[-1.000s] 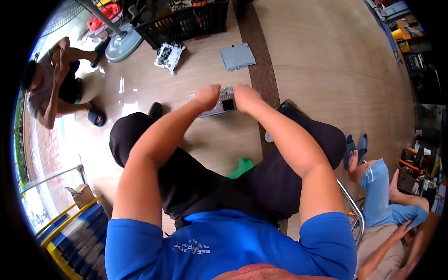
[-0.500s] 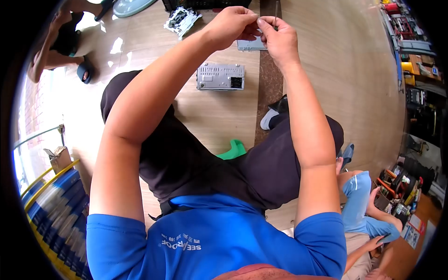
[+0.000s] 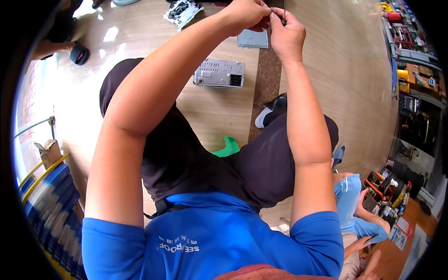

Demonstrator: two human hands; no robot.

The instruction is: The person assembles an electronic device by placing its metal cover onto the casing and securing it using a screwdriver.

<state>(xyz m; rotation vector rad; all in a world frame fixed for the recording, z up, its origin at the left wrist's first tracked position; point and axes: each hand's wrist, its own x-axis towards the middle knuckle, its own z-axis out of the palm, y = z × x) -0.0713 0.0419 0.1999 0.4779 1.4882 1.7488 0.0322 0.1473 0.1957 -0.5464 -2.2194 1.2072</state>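
Observation:
My left hand (image 3: pixel 249 15) is closed at the top of the view, its fingertips pinched together beside my right thumb. Whatever those fingers hold is too small to make out. Closed too, my right hand (image 3: pixel 288 35) has a thin dark rod-like tool (image 3: pixel 285 14) pointing up from it; most of it is hidden by the fingers. Below the hands, a flat grey metal plate (image 3: pixel 253 40) lies on the floor. Nearer to me sits a silver metal car-stereo-like box (image 3: pixel 218 73) with slots and a black connector. A white-and-black mechanism (image 3: pixel 182 14) lies to the upper left.
A green plastic piece (image 3: pixel 227 146) shows between my legs. Another person's sandalled foot (image 3: pixel 79 52) is at the upper left. A person in light blue jeans (image 3: pixel 349 196) sits at the lower right. Shelves with tools (image 3: pixel 403 39) line the right, and stacked blue boxes (image 3: pixel 51 210) the left.
The view has shifted a little. Both hands sit slightly higher and farther right in it, staying together, and more of the metal plate shows beneath them.

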